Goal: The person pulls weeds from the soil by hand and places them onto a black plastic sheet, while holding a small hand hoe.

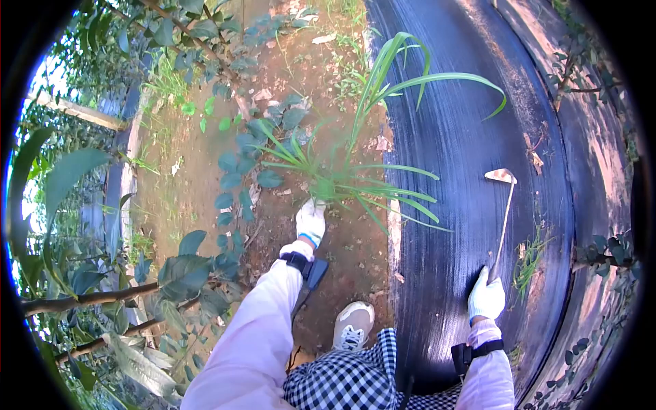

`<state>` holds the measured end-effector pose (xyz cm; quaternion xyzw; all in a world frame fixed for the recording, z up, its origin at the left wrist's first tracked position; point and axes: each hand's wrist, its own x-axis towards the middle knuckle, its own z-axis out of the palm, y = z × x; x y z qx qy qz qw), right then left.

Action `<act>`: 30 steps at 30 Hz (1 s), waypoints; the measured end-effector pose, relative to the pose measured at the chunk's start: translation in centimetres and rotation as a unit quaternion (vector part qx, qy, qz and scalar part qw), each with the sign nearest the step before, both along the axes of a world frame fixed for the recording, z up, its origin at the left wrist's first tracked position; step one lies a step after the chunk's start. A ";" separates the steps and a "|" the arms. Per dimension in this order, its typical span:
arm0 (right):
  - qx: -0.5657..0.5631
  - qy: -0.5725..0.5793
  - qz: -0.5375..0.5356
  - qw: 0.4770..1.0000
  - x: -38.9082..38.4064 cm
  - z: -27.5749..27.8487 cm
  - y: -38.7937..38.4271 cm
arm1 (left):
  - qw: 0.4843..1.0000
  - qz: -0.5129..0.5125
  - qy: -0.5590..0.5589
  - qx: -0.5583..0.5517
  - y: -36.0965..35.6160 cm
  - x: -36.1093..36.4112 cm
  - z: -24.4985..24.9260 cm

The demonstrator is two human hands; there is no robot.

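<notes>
My left hand (311, 220), in a white glove, grips the base of a tall green grass clump (342, 179) that grows at the edge of the bare soil. Its long blades arch up and over the black ground sheet (451, 137). My right hand (486, 296), also gloved, holds the thin handle of a small hoe (502, 205). The hoe's pale blade rests on the sheet, away from the clump. Both sleeves are pale pink with dark wrist straps.
Brown soil (342, 253) with scattered weeds lies left of the sheet. Leafy shrub branches (184, 266) crowd the left side and more foliage (601, 253) lines the right. My white shoe (353, 326) stands on the soil near checked fabric (355, 379).
</notes>
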<state>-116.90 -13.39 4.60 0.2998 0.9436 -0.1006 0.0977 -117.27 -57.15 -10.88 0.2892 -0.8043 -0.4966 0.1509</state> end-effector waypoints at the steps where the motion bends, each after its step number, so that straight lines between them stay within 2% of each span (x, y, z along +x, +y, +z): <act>1: 0.007 -0.004 0.002 1.000 0.1 -0.2 0.1 | 0.999 -0.001 -0.041 -0.018 0.2 0.8 0.0; 2: 0.006 -0.003 0.004 1.000 0.2 -0.4 0.2 | 0.999 -0.021 -0.010 -0.024 1.0 0.8 3.5; 3: 0.000 -0.005 0.001 1.000 0.2 -0.2 0.2 | 0.988 0.053 0.073 0.122 0.8 0.9 2.1; 5: -0.013 -0.010 -0.002 1.000 0.0 0.3 -0.1 | 0.993 0.047 -0.046 -0.094 0.5 0.0 6.6; 6: -0.005 -0.008 0.005 1.000 0.1 0.0 0.0 | 0.992 0.061 -0.043 -0.103 -0.1 -0.8 5.6; 7: 0.004 -0.004 0.013 1.000 0.2 -0.5 0.3 | 0.997 0.004 0.000 -0.081 0.1 -2.0 5.6; 8: 0.014 0.001 0.018 1.000 0.2 -0.7 0.5 | 0.975 -0.023 -0.045 -0.217 0.5 -3.3 5.6; 10: 0.011 -0.001 0.013 1.000 0.1 -0.3 0.3 | 0.970 -0.072 -0.032 -0.229 1.4 -5.8 3.9; 12: 0.014 -0.009 0.009 1.000 0.0 0.0 0.0 | 0.970 -0.164 -0.009 -0.178 1.3 -7.4 2.5; 16: 0.006 -0.003 0.002 1.000 0.0 0.3 -0.3 | 0.994 -0.080 -0.046 -0.067 2.2 -7.9 2.6; 19: 0.012 0.000 0.003 1.000 -0.2 0.3 -0.2 | 0.993 -0.012 -0.118 0.016 1.5 -7.7 3.2; 20: 0.011 0.003 0.004 1.000 -0.1 0.3 -0.2 | 0.995 0.029 -0.093 0.007 2.1 -7.3 4.3; 21: 0.011 0.003 0.004 1.000 0.1 0.2 -0.1 | 0.991 0.089 -0.029 0.098 3.0 -6.2 5.5; 23: 0.021 -0.012 0.006 1.000 0.2 0.3 -0.2 | 0.970 0.112 0.045 0.209 2.9 -4.2 8.2; 25: 0.016 -0.010 0.003 1.000 -0.1 0.4 -0.2 | 0.973 0.144 0.119 0.138 2.3 -3.5 11.2; 27: 0.012 -0.011 0.004 1.000 -0.2 0.2 0.0 | 0.933 0.188 0.220 0.212 0.7 -4.4 12.6; 28: 0.009 -0.014 0.006 1.000 0.0 0.1 0.0 | 0.974 0.146 0.109 0.133 -1.3 -3.6 10.7; 29: 0.015 -0.015 0.012 1.000 0.2 0.1 0.0 | 0.994 0.100 -0.002 0.052 -4.9 -2.9 6.9; 30: 0.021 -0.012 0.017 1.000 0.3 0.0 0.0 | 0.947 -0.077 -0.268 -0.161 -8.5 -2.1 2.2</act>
